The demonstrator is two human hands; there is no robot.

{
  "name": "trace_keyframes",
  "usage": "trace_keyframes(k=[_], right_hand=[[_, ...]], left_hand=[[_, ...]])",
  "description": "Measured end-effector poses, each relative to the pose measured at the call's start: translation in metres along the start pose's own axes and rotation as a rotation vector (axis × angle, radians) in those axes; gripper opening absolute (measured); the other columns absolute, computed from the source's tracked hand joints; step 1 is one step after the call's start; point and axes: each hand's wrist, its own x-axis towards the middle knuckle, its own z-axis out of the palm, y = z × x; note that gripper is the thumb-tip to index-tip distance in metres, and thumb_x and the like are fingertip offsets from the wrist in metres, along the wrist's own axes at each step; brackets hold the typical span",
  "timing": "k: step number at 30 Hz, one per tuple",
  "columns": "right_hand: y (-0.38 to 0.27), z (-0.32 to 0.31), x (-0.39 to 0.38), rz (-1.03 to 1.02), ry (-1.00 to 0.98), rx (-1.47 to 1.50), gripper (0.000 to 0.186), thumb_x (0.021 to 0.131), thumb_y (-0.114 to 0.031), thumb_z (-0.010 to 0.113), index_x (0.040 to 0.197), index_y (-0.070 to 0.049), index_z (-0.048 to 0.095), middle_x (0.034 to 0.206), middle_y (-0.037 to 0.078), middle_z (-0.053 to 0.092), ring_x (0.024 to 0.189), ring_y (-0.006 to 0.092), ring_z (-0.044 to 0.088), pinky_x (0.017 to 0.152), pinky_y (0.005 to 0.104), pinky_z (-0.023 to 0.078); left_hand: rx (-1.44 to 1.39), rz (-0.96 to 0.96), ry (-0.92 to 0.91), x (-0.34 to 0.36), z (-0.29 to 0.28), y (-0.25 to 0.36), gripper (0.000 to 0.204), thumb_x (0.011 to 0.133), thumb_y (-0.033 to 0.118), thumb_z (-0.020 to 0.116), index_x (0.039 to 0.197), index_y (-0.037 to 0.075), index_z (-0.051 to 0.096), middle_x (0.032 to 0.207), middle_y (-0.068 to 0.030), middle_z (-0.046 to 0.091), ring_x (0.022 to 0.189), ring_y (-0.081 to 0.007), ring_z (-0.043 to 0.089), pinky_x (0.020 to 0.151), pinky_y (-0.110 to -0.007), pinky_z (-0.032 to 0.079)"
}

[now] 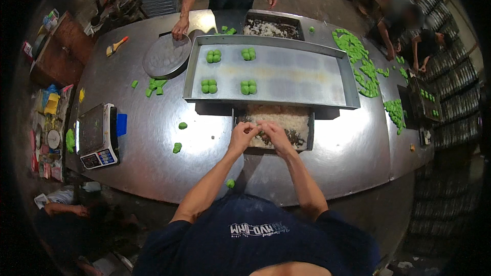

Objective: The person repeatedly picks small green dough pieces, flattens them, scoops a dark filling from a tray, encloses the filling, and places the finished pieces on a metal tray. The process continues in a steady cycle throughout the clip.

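Note:
My left hand and my right hand meet above a dark tray of pale crumbly filling. Both have their fingers pinched together, tip to tip. Whatever sits between them is too small or hidden to make out. Just beyond, a long shallow metal tray stands above the table, overlapping the filling tray's far side. On its left half rest several green dough balls, bunched in clusters. Loose green dough lumps lie on the table to my left, and another lump is at the near edge.
Across the metal table, another person's hand touches a round pan. A digital scale and a brush are at left. Many green dough pieces cover the right end, where other people work beside stacked trays.

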Motion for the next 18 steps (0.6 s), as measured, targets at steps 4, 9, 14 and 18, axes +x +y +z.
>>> trace_keyframes(k=[4,9,14,18], right_hand=[[0.009,0.015,-0.004,-0.094,0.05,0.016,0.032,0.099,-0.026,0.064,0.121,-0.003,0.067,0.116,0.004,0.053,0.097,0.0159,0.056,0.084,0.0282,0.047],[0.0,0.022,-0.005,-0.094,0.111,0.184,0.028,0.097,-0.018,0.07,0.117,0.0,0.062,0.091,-0.001,0.054,0.077,0.0083,0.054,0.069,0.0229,0.045],[-0.015,0.013,-0.011,-0.111,0.026,-0.004,0.023,0.094,-0.016,0.073,0.107,-0.001,0.061,0.085,-0.001,0.059,0.075,0.0067,0.056,0.067,0.0232,0.049],[-0.018,0.006,-0.009,0.002,0.13,0.112,0.021,0.095,-0.021,0.072,0.104,-0.004,0.063,0.084,-0.002,0.062,0.069,0.0048,0.054,0.059,0.0221,0.046]], left_hand=[[-0.144,-0.094,0.096,0.006,0.01,0.002,0.039,0.095,0.039,0.069,0.085,0.002,0.068,0.077,-0.0068,0.064,0.072,-0.0139,0.059,0.067,-0.033,0.047],[-0.333,-0.157,0.202,0.01,0.03,0.0,0.045,0.101,0.043,0.06,0.09,-0.001,0.067,0.081,-0.0088,0.066,0.067,-0.0162,0.058,0.063,-0.034,0.047],[-0.276,-0.286,-0.025,0.016,0.025,-0.007,0.055,0.102,0.05,0.055,0.097,-0.002,0.07,0.084,-0.0087,0.067,0.075,-0.0194,0.061,0.07,-0.035,0.048],[-0.299,-0.035,0.114,0.007,0.031,-0.003,0.049,0.103,0.047,0.055,0.11,0.001,0.073,0.097,-0.0103,0.065,0.092,-0.0192,0.06,0.081,-0.032,0.046]])
